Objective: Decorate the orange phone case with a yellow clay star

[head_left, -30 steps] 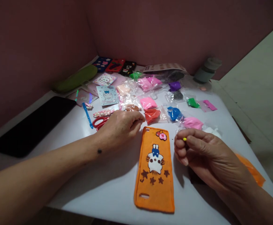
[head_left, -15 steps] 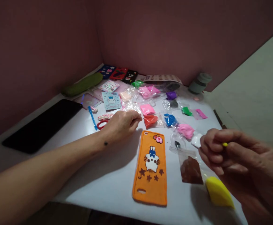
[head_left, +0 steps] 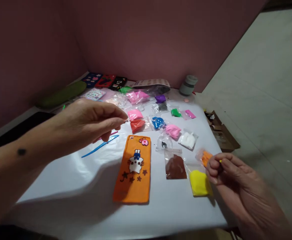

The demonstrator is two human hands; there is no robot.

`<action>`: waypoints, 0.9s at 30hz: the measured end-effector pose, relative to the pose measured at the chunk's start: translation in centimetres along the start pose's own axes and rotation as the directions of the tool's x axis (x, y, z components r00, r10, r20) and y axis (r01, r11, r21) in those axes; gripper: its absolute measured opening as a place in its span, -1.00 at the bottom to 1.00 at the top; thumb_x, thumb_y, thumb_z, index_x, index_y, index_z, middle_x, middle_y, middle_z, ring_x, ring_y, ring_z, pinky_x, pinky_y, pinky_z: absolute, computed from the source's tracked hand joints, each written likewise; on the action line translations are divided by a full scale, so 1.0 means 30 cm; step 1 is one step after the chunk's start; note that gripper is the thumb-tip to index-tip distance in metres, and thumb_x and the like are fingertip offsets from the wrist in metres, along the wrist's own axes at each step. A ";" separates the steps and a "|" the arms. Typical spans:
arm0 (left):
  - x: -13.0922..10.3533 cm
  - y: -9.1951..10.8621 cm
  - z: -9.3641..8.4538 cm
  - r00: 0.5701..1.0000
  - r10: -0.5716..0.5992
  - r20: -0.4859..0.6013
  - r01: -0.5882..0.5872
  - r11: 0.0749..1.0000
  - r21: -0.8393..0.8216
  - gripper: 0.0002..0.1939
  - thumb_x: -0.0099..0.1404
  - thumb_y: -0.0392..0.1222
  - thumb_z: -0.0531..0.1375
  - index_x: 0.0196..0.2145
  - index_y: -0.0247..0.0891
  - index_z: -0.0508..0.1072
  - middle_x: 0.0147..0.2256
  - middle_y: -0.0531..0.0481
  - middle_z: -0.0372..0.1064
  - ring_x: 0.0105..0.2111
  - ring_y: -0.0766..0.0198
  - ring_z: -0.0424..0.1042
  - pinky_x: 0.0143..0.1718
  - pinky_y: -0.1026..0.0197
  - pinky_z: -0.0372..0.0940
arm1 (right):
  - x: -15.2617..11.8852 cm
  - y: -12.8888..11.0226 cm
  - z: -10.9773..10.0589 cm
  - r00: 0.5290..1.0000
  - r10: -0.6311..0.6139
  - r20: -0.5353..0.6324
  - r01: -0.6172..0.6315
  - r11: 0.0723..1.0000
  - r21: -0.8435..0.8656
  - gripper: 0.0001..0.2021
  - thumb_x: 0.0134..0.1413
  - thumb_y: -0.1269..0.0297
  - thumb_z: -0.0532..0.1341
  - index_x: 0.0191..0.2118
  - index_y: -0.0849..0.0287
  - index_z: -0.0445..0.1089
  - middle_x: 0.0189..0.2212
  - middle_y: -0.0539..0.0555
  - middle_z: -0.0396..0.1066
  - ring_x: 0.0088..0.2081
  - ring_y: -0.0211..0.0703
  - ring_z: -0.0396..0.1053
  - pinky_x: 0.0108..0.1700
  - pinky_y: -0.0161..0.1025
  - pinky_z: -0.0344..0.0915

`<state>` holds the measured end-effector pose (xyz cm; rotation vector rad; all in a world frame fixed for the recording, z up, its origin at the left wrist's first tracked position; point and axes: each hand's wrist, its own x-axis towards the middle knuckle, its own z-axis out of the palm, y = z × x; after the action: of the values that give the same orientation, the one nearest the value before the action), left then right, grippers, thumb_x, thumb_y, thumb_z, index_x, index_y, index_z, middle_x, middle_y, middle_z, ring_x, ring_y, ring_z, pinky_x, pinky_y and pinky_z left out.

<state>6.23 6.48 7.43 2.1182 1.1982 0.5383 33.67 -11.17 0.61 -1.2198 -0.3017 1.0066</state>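
Observation:
My left hand (head_left: 93, 121) hovers above the table's left part, thumb and forefinger pinched near the red clay bag (head_left: 137, 125); what it holds, if anything, is too small to name. Between the thumb and finger of my right hand (head_left: 232, 170) is a small piece of yellow clay (head_left: 220, 161). That hand is beside the yellow clay bag (head_left: 200, 183) and an orange clay bag (head_left: 206, 157). An orange phone case (head_left: 135, 186) with a white cat figure, brown stars and a cherry lies between my hands. Under my left hand rests a blue tool (head_left: 100, 146).
Brown (head_left: 175, 166), white (head_left: 188, 140), pink (head_left: 173, 131) and blue (head_left: 158, 122) clay bags lie right of the case. Farther back are a green pouch (head_left: 62, 94), decorated cases (head_left: 105, 80) and a jar (head_left: 188, 85). A cardboard box (head_left: 222, 133) is beyond the right edge.
The view has turned right, so the table's things appear farther left. My left hand has lifted from the table, and the blue tool now lies at a different angle. My right hand still pinches the yellow piece.

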 end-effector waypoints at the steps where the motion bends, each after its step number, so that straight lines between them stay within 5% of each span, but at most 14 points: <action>1: -0.006 0.032 0.001 0.999 0.041 0.027 -0.043 0.998 0.046 -0.75 0.26 -0.07 0.14 -0.20 -0.11 0.57 -0.68 0.13 0.26 -0.65 0.37 0.22 -0.64 0.36 0.14 | 0.001 0.001 -0.020 0.999 0.035 -0.006 -0.035 0.999 0.028 -0.68 -0.48 0.33 0.57 -0.49 0.22 0.51 -0.53 0.02 0.40 -0.51 -0.35 0.33 -0.51 -0.49 0.35; 4: 0.004 0.127 0.062 0.963 0.163 0.213 -0.197 0.969 0.150 -0.75 0.31 -0.11 0.11 -0.20 -0.15 0.56 -0.60 0.11 0.35 -0.59 0.35 0.29 -0.60 0.34 0.14 | 0.007 -0.002 -0.059 0.989 0.148 0.000 -0.148 0.983 0.112 -0.67 -0.52 0.37 0.56 -0.46 0.22 0.52 -0.54 0.02 0.36 -0.55 -0.37 0.28 -0.61 -0.51 0.27; 8: 0.058 0.236 0.242 0.875 0.222 0.430 -0.353 0.900 0.254 -0.81 0.29 -0.28 0.17 -0.20 -0.21 0.57 -0.31 -0.01 0.52 -0.33 0.22 0.47 -0.35 0.23 0.29 | 0.000 -0.005 -0.075 0.973 0.229 0.009 -0.226 0.954 0.197 -0.65 -0.53 0.39 0.55 -0.44 0.23 0.53 -0.55 0.01 0.35 -0.59 -0.42 0.22 -0.67 -0.55 0.18; 11: 0.092 0.295 0.380 0.796 0.236 0.557 -0.449 0.848 0.283 -0.81 0.32 -0.28 0.21 -0.11 -0.26 0.52 -0.11 -0.09 0.48 -0.09 0.08 0.46 -0.08 0.06 0.36 | -0.024 0.000 -0.080 0.963 0.270 0.010 -0.264 0.936 0.233 -0.65 -0.55 0.38 0.57 -0.46 0.26 0.53 -0.54 0.02 0.35 -0.60 -0.44 0.20 -0.72 -0.61 0.08; 14: 0.114 0.332 0.470 0.765 0.185 0.617 -0.467 0.819 0.334 -0.67 0.39 -0.12 0.19 0.05 -0.29 0.38 0.03 -0.15 0.37 -0.06 0.09 0.44 -0.07 -0.06 0.41 | -0.055 0.017 -0.090 0.957 0.288 0.012 -0.283 0.927 0.246 -0.65 -0.52 0.37 0.57 -0.45 0.28 0.53 -0.56 0.00 0.33 -0.62 -0.47 0.16 -0.74 -0.61 0.05; 21: 0.132 0.355 0.553 0.727 0.056 0.684 -0.410 0.834 0.369 -0.66 0.39 -0.11 0.19 0.07 -0.29 0.37 0.03 -0.15 0.36 -0.06 0.09 0.44 -0.07 -0.05 0.42 | -0.085 0.082 -0.100 0.981 0.195 -0.002 -0.188 0.951 0.246 -0.69 -0.33 0.25 0.54 -0.43 0.26 0.50 -0.61 -0.09 0.21 -0.65 -0.47 0.05 -0.75 -0.56 0.06; 27: 0.069 0.336 0.567 0.794 0.124 0.595 -0.371 0.875 0.312 -0.70 0.40 -0.11 0.18 0.03 -0.23 0.40 0.04 -0.12 0.36 -0.05 0.08 0.43 -0.06 -0.01 0.41 | -0.087 0.084 -0.110 0.983 0.183 0.021 -0.183 0.962 0.204 -0.74 -0.26 0.23 0.51 -0.44 0.21 0.49 -0.62 -0.12 0.15 -0.65 -0.47 0.01 -0.73 -0.55 0.08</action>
<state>23.89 -1.14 2.45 2.5639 0.7231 -0.2741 33.26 -15.30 -2.03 -1.0716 -0.0837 1.1691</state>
